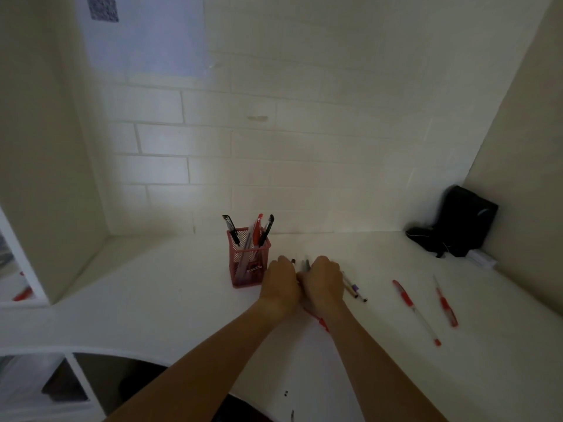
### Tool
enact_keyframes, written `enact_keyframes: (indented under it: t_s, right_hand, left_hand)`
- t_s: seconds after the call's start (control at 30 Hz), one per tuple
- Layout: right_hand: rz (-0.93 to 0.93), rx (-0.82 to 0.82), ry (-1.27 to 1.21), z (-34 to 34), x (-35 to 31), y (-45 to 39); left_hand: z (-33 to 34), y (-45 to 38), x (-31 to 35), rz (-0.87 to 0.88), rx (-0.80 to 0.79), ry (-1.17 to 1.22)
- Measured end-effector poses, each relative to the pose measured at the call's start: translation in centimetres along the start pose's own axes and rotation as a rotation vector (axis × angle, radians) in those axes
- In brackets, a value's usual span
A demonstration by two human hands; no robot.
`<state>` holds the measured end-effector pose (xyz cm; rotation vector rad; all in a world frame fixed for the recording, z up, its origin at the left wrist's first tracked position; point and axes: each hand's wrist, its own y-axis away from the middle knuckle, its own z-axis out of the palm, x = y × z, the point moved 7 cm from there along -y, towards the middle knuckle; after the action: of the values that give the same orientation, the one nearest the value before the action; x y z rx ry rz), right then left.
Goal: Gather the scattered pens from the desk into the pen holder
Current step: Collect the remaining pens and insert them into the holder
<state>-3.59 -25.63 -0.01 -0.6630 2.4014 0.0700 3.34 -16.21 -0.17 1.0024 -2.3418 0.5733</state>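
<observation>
A red mesh pen holder [247, 263] stands on the white desk [158, 287] and holds several pens, black and red. Just right of it, my left hand [281, 281] and my right hand [324, 281] lie side by side, both curled over a bunch of pens [304, 264] whose dark tips stick out beyond the fingers. A red pen end [321, 322] shows under my right wrist. Two pens [355, 289] lie right of my right hand. Farther right lie a long red pen [414, 310] and a shorter red pen [445, 304].
A black pouch with a cable [457, 222] sits in the back right corner by a small white box [483, 258]. A brick wall closes the back, panels stand left and right. The desk's curved front edge has open shelves below at the left.
</observation>
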Motion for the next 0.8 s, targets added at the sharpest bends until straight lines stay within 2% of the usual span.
enact_keyframes:
  t_s: [0.2,0.37,0.47,0.63,0.8]
  right_hand:
    - [0.033,-0.076,-0.028,0.5,0.8,-0.4]
    - [0.062,-0.088,-0.023,0.3,0.5,-0.2]
    - [0.065,-0.074,-0.003,-0.1,0.1,0.0]
    - [0.062,-0.012,-0.081,-0.7,-0.9,0.6]
    - [-0.015,0.106,-0.253,-2.7,-3.5,0.9]
  left_hand:
    - [-0.1,0.3,0.1,-0.019,0.004,-0.019]
    - [-2.0,1.8,0.6,0.007,0.079,0.067]
    - [-4.6,2.8,1.3,0.051,0.173,0.18]
    - [-10.6,3.3,1.6,0.113,0.414,0.199]
    - [-15.0,1.5,-1.3,0.024,0.583,-0.049]
